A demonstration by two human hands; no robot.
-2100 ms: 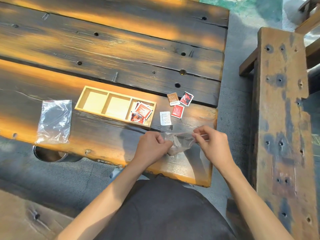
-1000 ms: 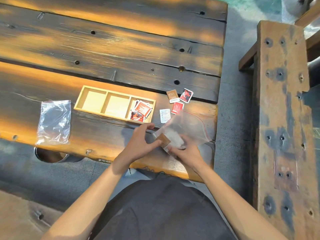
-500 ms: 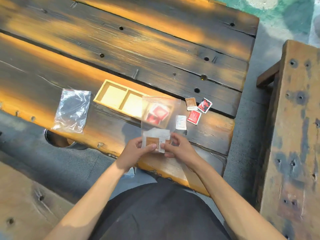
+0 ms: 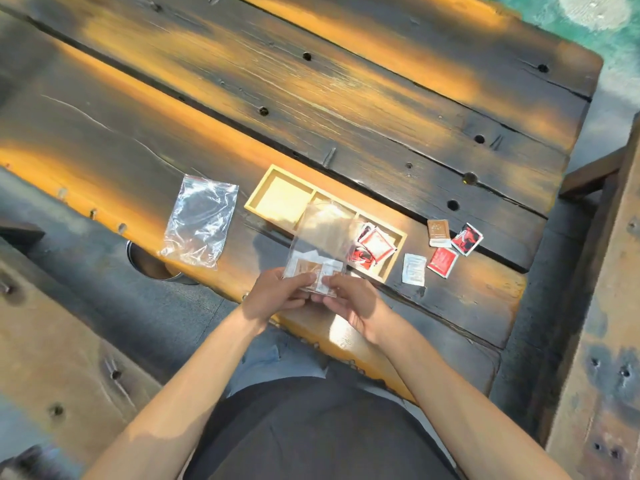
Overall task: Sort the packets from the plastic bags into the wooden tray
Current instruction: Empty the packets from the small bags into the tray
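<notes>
Both hands hold a clear plastic bag (image 4: 323,233) upright above the table's near edge. My left hand (image 4: 275,296) pinches its lower left corner and my right hand (image 4: 349,299) pinches the lower right. Brown and white packets (image 4: 313,270) sit at the bag's bottom. Behind it lies the wooden tray (image 4: 277,199) with three compartments; red packets (image 4: 375,247) fill the right one, the left one is bare, and the bag hides most of the middle one.
A second clear bag (image 4: 201,220) lies flat left of the tray. Loose packets lie right of the tray: a white one (image 4: 414,269), a red one (image 4: 442,261), a brown one (image 4: 438,233), a red-black one (image 4: 467,239). A wooden bench (image 4: 602,306) stands at right.
The bag went from crumpled on the table to held upright in both hands with packets at its bottom. The view has shifted, so the table contents appear further right.
</notes>
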